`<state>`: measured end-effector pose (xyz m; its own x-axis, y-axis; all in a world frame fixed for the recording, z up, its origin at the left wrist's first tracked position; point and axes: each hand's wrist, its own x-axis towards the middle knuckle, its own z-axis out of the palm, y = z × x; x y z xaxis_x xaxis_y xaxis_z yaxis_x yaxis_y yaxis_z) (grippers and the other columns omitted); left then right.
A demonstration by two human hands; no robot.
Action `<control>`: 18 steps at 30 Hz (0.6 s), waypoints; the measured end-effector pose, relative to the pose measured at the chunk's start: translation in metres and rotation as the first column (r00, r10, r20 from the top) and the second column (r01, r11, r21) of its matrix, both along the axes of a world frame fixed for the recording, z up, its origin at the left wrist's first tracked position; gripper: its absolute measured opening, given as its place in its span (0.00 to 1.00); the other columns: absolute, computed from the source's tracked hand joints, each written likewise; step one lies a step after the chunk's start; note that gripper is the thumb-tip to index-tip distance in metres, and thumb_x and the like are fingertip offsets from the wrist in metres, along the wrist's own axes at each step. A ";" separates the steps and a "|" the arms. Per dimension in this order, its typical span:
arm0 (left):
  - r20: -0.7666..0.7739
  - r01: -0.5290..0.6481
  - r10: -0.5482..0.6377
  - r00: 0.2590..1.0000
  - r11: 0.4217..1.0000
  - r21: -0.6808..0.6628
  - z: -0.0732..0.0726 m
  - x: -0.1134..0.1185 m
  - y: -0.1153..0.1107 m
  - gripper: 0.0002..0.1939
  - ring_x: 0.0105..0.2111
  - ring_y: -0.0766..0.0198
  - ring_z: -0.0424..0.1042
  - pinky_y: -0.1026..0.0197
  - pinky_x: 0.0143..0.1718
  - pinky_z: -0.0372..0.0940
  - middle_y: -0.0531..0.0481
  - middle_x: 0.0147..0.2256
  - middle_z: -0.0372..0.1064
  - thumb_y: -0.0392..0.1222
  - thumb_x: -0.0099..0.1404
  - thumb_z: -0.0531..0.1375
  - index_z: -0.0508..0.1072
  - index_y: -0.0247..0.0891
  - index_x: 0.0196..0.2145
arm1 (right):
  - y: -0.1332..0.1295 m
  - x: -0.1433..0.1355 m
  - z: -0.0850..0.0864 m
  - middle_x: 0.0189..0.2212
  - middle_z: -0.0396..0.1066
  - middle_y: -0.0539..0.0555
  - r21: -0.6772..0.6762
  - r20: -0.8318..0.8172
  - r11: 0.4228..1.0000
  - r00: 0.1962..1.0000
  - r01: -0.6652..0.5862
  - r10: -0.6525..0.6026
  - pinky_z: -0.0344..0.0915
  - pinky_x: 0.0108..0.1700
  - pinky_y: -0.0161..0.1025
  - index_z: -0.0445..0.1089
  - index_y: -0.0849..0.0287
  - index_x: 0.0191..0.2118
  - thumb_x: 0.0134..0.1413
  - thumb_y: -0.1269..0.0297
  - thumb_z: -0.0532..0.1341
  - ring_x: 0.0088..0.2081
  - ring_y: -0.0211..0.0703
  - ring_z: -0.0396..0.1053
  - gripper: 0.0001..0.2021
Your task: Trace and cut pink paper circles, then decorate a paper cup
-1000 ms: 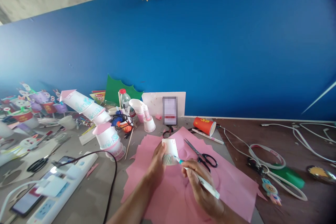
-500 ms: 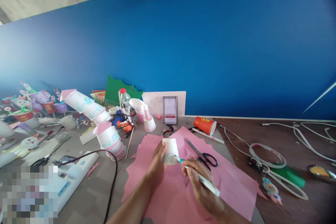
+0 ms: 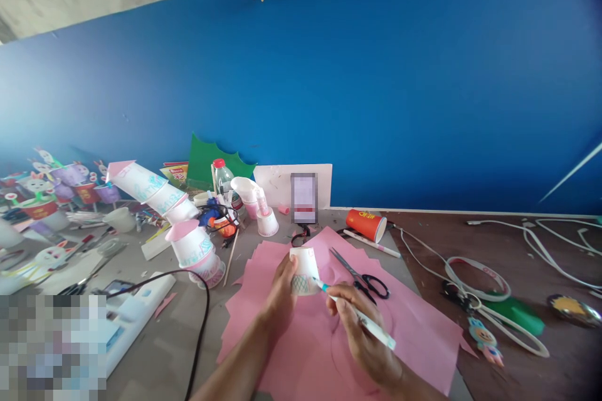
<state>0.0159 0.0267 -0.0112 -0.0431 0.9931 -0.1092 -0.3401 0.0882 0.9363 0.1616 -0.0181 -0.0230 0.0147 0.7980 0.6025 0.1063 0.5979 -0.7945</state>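
The grey-and-brown bench (image 3: 423, 263) runs beneath a plain blue wall (image 3: 376, 75). On it lies a large pink paper sheet with jagged edges (image 3: 414, 344). Toward the left of the bench, white paper cups with pink and turquoise markings form a leaning stack (image 3: 162, 197), topped by a pink cone. A red paper cup with yellow lettering (image 3: 364, 225) lies on its side beyond the sheet, beside a white marker (image 3: 374, 243). Black-handled scissors (image 3: 360, 276) rest on the sheet, right of the hands. The small white paper cup (image 3: 305, 270), bearing a dark green lattice pattern, is held above the sheet, near its middle. The left hand (image 3: 282, 288) is partly closed, gripping this cup at its left side. The right hand (image 3: 364, 329) is curled around a slim white pen with a blue-green collar (image 3: 374, 329), fingers closed on the barrel. The pen's tip is at the right side of the patterned cup; contact cannot be confirmed.
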 end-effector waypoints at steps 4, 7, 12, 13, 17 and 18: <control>-0.028 0.010 -0.009 1.000 1.000 0.021 -0.001 0.000 0.000 0.21 0.28 0.59 0.61 0.58 0.29 0.57 0.51 0.26 0.63 0.63 0.60 0.59 0.69 0.40 0.32 | 0.001 0.000 -0.004 0.26 0.71 0.50 -0.078 -0.037 0.997 0.999 0.004 -0.007 0.68 0.29 0.34 0.71 0.56 0.40 0.67 0.63 0.53 0.26 0.40 0.69 0.10; 0.001 0.021 -0.021 1.000 1.000 0.023 -0.004 -0.002 0.002 0.22 0.28 0.60 0.61 0.59 0.29 0.57 0.51 0.26 0.63 0.63 0.59 0.60 0.70 0.40 0.33 | 0.001 0.000 -0.006 0.26 0.71 0.50 -0.090 -0.039 0.996 0.999 -0.003 0.000 0.68 0.29 0.34 0.72 0.57 0.39 0.67 0.62 0.53 0.27 0.39 0.69 0.11; 0.013 0.014 -0.014 1.000 1.000 0.011 -0.006 -0.002 0.002 0.22 0.28 0.60 0.62 0.59 0.29 0.58 0.50 0.28 0.64 0.63 0.60 0.60 0.71 0.39 0.35 | 0.000 0.000 -0.005 0.26 0.71 0.50 -0.089 -0.028 0.996 1.000 -0.008 0.006 0.67 0.30 0.34 0.72 0.56 0.39 0.67 0.62 0.53 0.27 0.39 0.69 0.11; 0.018 0.013 -0.013 1.000 1.000 0.005 -0.006 -0.002 0.002 0.22 0.28 0.60 0.62 0.59 0.29 0.58 0.50 0.28 0.64 0.62 0.60 0.60 0.71 0.39 0.36 | 0.000 0.000 -0.004 0.26 0.71 0.50 -0.086 -0.028 0.996 1.000 -0.009 0.006 0.67 0.30 0.34 0.72 0.56 0.39 0.67 0.62 0.53 0.27 0.39 0.69 0.10; 0.017 0.013 -0.013 1.000 1.000 -0.006 -0.006 -0.002 0.001 0.23 0.28 0.59 0.64 0.58 0.30 0.59 0.48 0.28 0.66 0.62 0.60 0.60 0.73 0.38 0.38 | -0.001 -0.001 -0.002 0.25 0.70 0.49 -0.085 -0.036 0.996 0.999 -0.017 0.014 0.67 0.29 0.33 0.72 0.56 0.38 0.66 0.62 0.54 0.27 0.39 0.69 0.10; 0.001 0.001 -0.001 1.000 1.000 -0.011 -0.006 -0.002 0.002 0.23 0.28 0.58 0.64 0.58 0.30 0.60 0.48 0.28 0.66 0.62 0.60 0.60 0.73 0.38 0.38 | -0.002 0.000 -0.002 0.25 0.70 0.49 -0.082 -0.036 0.996 0.999 -0.023 0.020 0.67 0.28 0.34 0.72 0.56 0.38 0.66 0.62 0.54 0.27 0.39 0.69 0.11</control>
